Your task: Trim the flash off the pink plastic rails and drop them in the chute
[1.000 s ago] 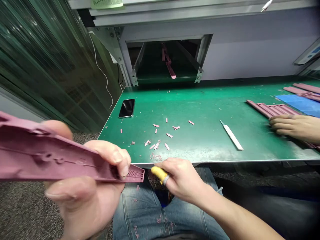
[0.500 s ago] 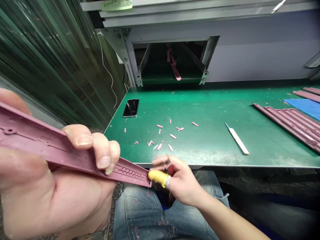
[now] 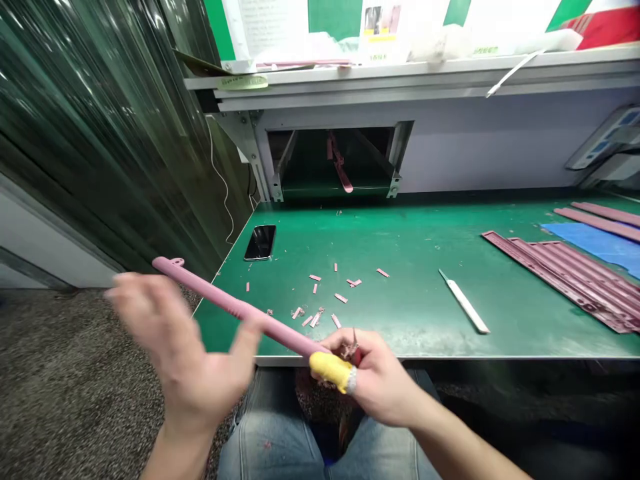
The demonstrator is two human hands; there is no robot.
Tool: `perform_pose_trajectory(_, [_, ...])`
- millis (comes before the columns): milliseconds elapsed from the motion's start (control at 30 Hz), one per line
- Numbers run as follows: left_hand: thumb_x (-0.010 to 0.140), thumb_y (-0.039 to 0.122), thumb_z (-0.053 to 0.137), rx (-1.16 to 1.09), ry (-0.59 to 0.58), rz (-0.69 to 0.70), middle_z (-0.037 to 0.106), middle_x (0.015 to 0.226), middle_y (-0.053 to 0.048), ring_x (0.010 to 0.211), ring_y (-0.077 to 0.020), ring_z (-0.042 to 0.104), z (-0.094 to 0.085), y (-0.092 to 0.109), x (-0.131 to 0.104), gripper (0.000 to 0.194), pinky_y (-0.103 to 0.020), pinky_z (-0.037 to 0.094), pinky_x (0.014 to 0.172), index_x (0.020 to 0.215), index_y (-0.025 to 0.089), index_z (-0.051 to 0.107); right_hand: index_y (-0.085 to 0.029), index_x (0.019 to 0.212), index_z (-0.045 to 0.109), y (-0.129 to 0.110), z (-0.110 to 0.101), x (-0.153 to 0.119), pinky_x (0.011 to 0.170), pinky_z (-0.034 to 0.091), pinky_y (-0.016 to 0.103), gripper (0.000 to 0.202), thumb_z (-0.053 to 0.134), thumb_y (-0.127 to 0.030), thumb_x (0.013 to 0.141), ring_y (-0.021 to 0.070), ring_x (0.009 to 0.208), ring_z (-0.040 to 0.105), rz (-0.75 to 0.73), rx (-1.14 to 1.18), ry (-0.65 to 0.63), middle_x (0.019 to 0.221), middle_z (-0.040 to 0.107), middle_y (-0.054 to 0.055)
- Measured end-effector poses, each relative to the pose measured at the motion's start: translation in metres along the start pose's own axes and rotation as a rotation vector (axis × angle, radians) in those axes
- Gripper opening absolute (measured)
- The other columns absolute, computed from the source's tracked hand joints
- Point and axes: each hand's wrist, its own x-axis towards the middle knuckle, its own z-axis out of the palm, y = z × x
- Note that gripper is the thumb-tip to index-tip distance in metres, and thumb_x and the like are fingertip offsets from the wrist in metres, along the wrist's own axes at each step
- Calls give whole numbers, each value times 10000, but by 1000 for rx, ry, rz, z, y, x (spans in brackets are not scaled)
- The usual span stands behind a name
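A long pink plastic strip [image 3: 280, 331] slants across the middle, its rounded outer face and a small eyelet at the far end showing. My right hand [image 3: 373, 377], its thumb in a yellow finger cover, grips the near end. Also in that hand is a small red object [image 3: 357, 356], mostly hidden, with pink shavings and a thin dark tip by it. My left hand [image 3: 193, 353] is open beside the strip, fingers spread and blurred; whether its thumb touches the strip I cannot tell.
On the green table [image 3: 415, 320] lie pink scraps [image 3: 341, 298], a phone [image 3: 260, 243] and a white-handled knife [image 3: 467, 305]. Several pink strips [image 3: 565, 277] and a blue sheet [image 3: 595, 245] lie at right. Behind, a conveyor opening [image 3: 320, 183] holds another pink piece [image 3: 343, 175].
The strip has turned from its ribbed inner side to its smooth outer side and moved away from the camera. My left hand has let go and opened. The view has tilted up.
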Motion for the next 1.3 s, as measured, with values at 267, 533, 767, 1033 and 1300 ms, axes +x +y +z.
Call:
perform_pose_trajectory(267, [852, 181, 566, 403, -486, 371, 689, 1122, -90, 968, -281, 651, -16, -4, -11, 485, -426, 534, 790, 1314, 324, 538, -181, 1036, 558, -28, -43, -1, 601, 458, 234, 239, 484, -381, 928, 100, 621, 520, -41, -164, -272, 781, 581, 12])
perform_pose_trajectory(533, [863, 119, 499, 567, -676, 569, 590, 1306, -21, 1270, -286, 478, -39, -2, 13, 576, -503, 252, 1120, 1387, 350, 433, -200, 1124, 539, -20, -40, -11, 667, 399, 245, 223, 457, -290, 937, 146, 773, 552, -422, -916, -154, 923, 635, 40])
perform_pose_trajectory(767, [898, 133, 412, 580, -701, 735, 620, 1270, -35, 1257, -269, 495, -34, 16, 22, 544, -488, 220, 1132, 1413, 307, 406, -188, 744, 566, -13, -22, 5, 496, 204, 260, 242, 501, -351, 910, 129, 565, 395, -648, -1372, -7, 655, 531, 10])
perform_pose_trajectory(1033, [883, 69, 465, 701, -565, 757, 649, 1201, -95, 1140, -244, 557, -39, 17, 2, 504, -439, 373, 1008, 1372, 192, 470, -180, 658, 494, -17, -22, 5, 505, 194, 277, 356, 341, -229, 975, 132, 534, 320, -833, -1328, 60, 595, 443, -4])
perform_pose_trajectory(1300, [779, 62, 646, 699, -338, 579, 624, 1240, -74, 1096, -213, 580, -26, 17, -41, 608, -351, 448, 963, 1358, 150, 481, -170, 648, 520, -20, -20, 4, 516, 214, 278, 392, 299, -210, 968, 139, 538, 305, -870, -1302, 141, 589, 425, 10])
